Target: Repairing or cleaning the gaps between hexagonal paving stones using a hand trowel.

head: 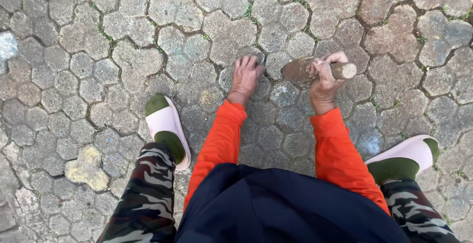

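Surface: outdoor pavement of grey hexagonal interlocking paving stones (148,51), weathered and stained, filling the whole view.
Joints: thin green weeds and moss (249,10) in the gaps, thickest toward 12 and 1 o'clock.
Marks: a yellowish stained paver (87,168) at 8 o'clock; a pale bluish patch (7,46) at the 9 o'clock edge.
Left hand (245,75): just above centre, palm down, fingers together and curled at the tips, pressed onto the pavement at a joint; whether it pinches anything beneath cannot be told.
Right hand (322,83): toward 2 o'clock, closed in a fist around the handle of the tool.
Tool: short digging tool with rust-brown, soil-caked metal blade and pale round wooden handle (301,71); blade points toward 9 o'clock, just beside the left hand; the cut end of the handle sticks out of the fist toward 3 o'clock.
Sleeves: bright orange long sleeves (221,139) running from 6 o'clock up to both wrists.
Clothing: dark navy garment (276,208) at 6 o'clock; camouflage trousers (148,194) at 7 and 5 o'clock.
Footwear: pale pink slide sandals over dark green socks, one at 8 o'clock (167,125), one at 4 o'clock (406,154).
Hidden: the middle of the handle is covered by the fist; the blade's edge is obscured by dirt; contact between blade and stone is unclear.
Cut off: the knees and lower body at the bottom edge.
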